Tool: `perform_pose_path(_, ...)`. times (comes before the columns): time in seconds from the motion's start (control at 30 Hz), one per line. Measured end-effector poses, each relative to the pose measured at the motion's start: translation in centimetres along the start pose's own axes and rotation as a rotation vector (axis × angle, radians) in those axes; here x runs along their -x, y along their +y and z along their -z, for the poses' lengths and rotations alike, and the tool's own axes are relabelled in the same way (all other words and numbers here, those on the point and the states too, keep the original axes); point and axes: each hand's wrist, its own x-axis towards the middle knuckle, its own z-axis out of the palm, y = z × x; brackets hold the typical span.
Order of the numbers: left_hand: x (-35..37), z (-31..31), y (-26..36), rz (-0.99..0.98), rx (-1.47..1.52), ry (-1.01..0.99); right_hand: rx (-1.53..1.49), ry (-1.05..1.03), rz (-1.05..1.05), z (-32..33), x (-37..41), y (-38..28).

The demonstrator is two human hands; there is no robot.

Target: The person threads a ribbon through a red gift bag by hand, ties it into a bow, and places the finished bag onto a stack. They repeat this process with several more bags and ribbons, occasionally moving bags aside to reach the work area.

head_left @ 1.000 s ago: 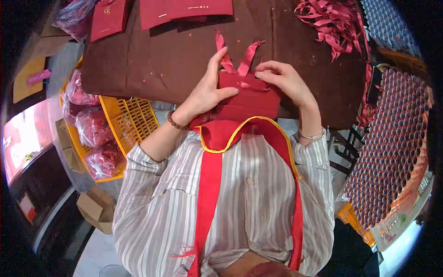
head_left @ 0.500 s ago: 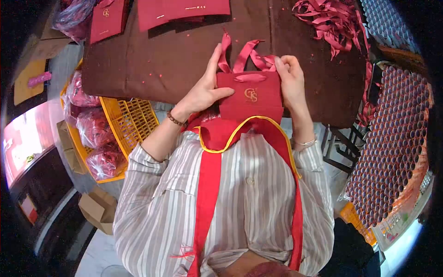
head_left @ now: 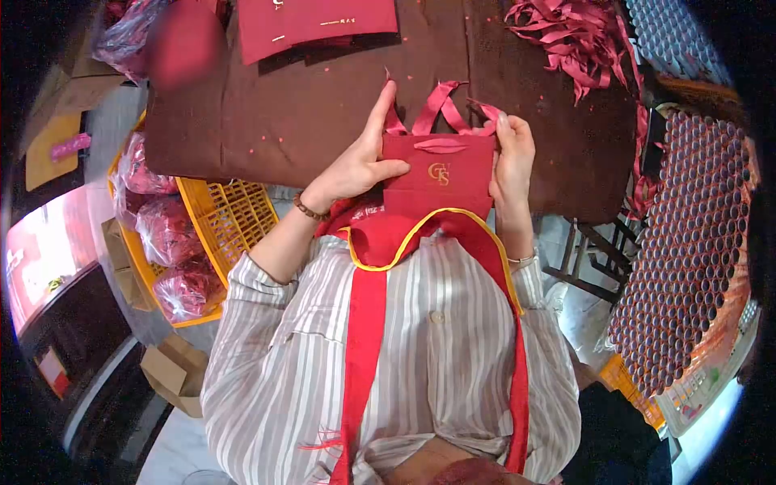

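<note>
A small red gift bag (head_left: 461,166) with a gold logo is between my two hands at the table's near edge. My left hand (head_left: 364,162) grips its left side, thumb across the front and fingers behind. My right hand (head_left: 512,153) holds the upper right corner, where thumb and fingers pinch a ribbon end. A loop of red ribbon (head_left: 440,109) stands up behind the bag's top edge, and another short piece of ribbon lies across the front.
More red bags (head_left: 319,28) lie at the table's far side. A heap of red ribbons (head_left: 570,40) sits at the far right of the brown cloth (head_left: 307,105). On the left stands a yellow crate (head_left: 234,210) beside plastic-wrapped red bundles (head_left: 168,230).
My right thumb and fingers have shifted slightly at the bag's corner, and a ribbon end now sticks up beside them. The bag sits a touch lower in view.
</note>
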Motion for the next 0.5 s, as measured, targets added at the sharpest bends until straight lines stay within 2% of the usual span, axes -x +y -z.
perform_pose_path(0.13,0.0,0.0,0.5,0.018,0.057,-0.022,-0.048,0.061,-0.016,-0.9,0.5,-1.8)
perform_pose_path(0.2,-0.1,-0.2,1.0,0.028,0.117,-0.023,-0.01,-0.125,-0.035,-0.8,0.2,-2.1)
perform_pose_path(0.23,-0.1,-0.2,1.0,0.026,0.117,-0.025,-0.01,-0.123,-0.033,-1.1,0.5,-2.6)
perform_pose_path(0.37,0.3,0.4,0.2,0.037,0.205,0.054,0.076,-0.214,-0.357,-0.1,2.1,-3.7)
perform_pose_path(0.43,0.7,0.9,0.3,0.058,0.227,0.072,0.161,-0.258,-0.29,-0.5,3.6,-3.3)
perform_pose_path(0.5,0.9,1.2,1.0,0.078,0.001,0.01,0.144,-0.265,-0.214,-1.4,4.0,-3.3)
